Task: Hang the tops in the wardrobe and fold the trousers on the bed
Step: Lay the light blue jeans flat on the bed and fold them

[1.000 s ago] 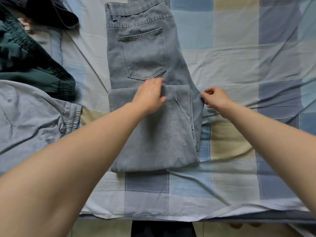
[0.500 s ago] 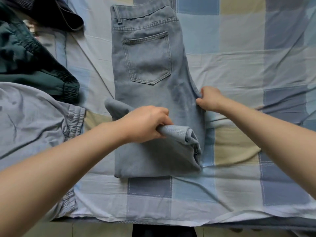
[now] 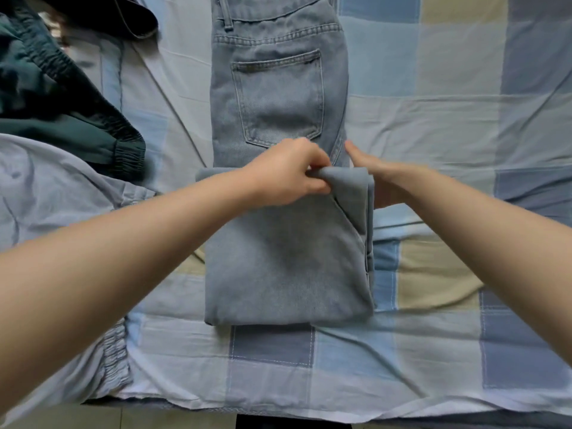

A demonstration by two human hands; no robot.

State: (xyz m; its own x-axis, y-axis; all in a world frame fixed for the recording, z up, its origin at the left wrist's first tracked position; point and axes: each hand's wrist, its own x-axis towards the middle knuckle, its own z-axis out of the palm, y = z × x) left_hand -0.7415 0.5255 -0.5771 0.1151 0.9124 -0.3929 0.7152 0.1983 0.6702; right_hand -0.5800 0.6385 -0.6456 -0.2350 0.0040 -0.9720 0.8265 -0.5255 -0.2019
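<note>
Light blue jeans (image 3: pixel 278 264) lie mid-bed (image 3: pixel 448 72) on the checked sheet, legs folded up toward the back pocket (image 3: pixel 278 97); no readable label. Left hand (image 3: pixel 288 173) pinches the folded hem with curled fingers; right hand (image 3: pixel 383 178) just right of the jeans, fingers straight against the fold's edge. Left of the jeans: dark green garment (image 3: pixel 46 97), pale blue garment (image 3: pixel 55 196); open sheet to the right.

1. A bed (image 3: pixel 433 125) fills nearly the whole view, covered by a creased patchwork sheet (image 3: pixel 448 351) of pale blue, grey-blue, white and beige squares.
2. Below the sheet's near edge runs a strip of pale tiled floor (image 3: pixel 154 421).
3. The light is soft and even, without hard shadows.
</note>
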